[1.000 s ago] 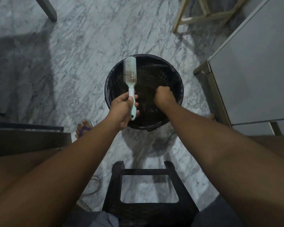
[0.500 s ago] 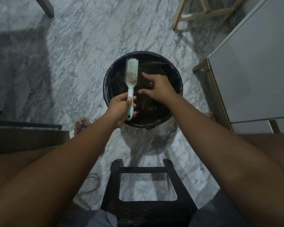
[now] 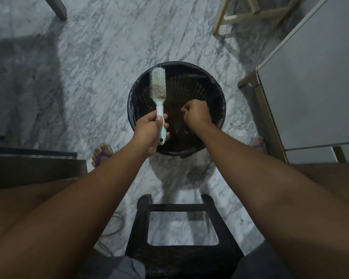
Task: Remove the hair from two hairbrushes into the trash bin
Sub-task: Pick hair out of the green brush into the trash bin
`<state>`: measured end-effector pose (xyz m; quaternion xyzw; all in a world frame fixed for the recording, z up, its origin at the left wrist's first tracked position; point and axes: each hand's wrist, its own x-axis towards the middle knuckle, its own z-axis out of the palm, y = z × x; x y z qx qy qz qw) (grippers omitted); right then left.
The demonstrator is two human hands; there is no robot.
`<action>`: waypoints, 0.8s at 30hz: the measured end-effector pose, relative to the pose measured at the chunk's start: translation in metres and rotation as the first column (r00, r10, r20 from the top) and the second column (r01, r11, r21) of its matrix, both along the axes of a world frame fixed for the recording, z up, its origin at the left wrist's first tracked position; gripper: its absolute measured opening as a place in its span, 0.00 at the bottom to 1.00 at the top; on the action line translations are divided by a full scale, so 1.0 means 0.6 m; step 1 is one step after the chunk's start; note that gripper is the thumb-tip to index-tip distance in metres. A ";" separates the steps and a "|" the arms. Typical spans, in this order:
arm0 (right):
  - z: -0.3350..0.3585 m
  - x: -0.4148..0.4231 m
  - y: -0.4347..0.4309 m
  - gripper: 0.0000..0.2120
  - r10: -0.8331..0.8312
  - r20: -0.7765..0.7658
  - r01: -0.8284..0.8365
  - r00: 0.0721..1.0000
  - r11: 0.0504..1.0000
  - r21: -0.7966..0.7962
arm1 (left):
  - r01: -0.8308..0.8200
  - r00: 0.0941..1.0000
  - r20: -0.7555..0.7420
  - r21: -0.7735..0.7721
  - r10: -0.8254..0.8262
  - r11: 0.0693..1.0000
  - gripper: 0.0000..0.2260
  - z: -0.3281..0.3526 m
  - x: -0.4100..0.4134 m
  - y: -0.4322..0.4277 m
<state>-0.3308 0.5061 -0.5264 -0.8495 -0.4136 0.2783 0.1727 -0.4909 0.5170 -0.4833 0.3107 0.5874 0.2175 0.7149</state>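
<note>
Hairbrush (image 3: 158,85): over trash bin (image 3: 223,109), handle gripped by left hand (image 3: 149,128); debris remains near bristle base. Right hand (image 3: 195,114): curled over bin, contents indiscernible. Second brush unseen.

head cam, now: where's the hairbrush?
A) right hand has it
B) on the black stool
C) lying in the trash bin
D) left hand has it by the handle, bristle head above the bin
D: the left hand grips the hairbrush by its handle, its head over the trash bin; the right hand is curled, with no brush.
</note>
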 end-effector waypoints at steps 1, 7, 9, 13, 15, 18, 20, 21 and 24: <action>-0.002 0.003 0.000 0.06 0.016 0.021 -0.015 1.000 0.998 -0.057 | 0.001 1.000 0.003 -0.002 -0.001 1.000 0.12 -0.001 -0.003 -0.001; 0.009 0.013 0.007 0.09 0.123 0.147 -0.085 0.982 0.966 -0.243 | -0.027 0.993 0.115 -0.032 0.030 0.999 0.10 0.009 -0.007 -0.013; 0.006 0.026 -0.005 0.11 0.170 0.158 -0.114 0.973 0.944 -0.310 | -0.069 0.978 0.194 -0.035 0.074 0.997 0.10 0.022 -0.009 0.001; -0.004 0.040 -0.025 0.11 0.204 0.125 -0.146 0.971 0.920 -0.365 | -0.061 0.982 0.180 0.011 0.058 0.998 0.09 0.042 -0.022 0.049; -0.002 0.034 -0.022 0.11 0.190 0.069 -0.155 0.979 0.925 -0.346 | -0.026 0.991 0.128 0.014 0.024 1.000 0.10 0.042 -0.023 0.053; -0.002 0.031 -0.015 0.37 0.252 -0.028 -0.239 0.967 0.867 -0.437 | 0.069 0.997 0.032 0.029 -0.070 0.997 0.10 0.034 -0.019 0.037; 0.001 0.031 -0.010 0.50 0.255 -0.071 -0.264 0.964 0.896 -0.357 | 0.087 0.996 0.015 0.021 -0.087 0.996 0.11 0.027 -0.017 0.028; 0.005 0.029 -0.006 0.51 0.242 -0.076 -0.253 0.967 0.940 -0.228 | 0.087 0.996 0.015 0.016 -0.087 0.996 0.11 0.025 -0.016 0.026; 0.022 0.013 0.013 0.49 0.209 -0.127 -0.189 0.970 0.970 0.151 | 0.103 0.995 0.017 0.014 -0.103 0.995 0.12 0.021 -0.012 0.024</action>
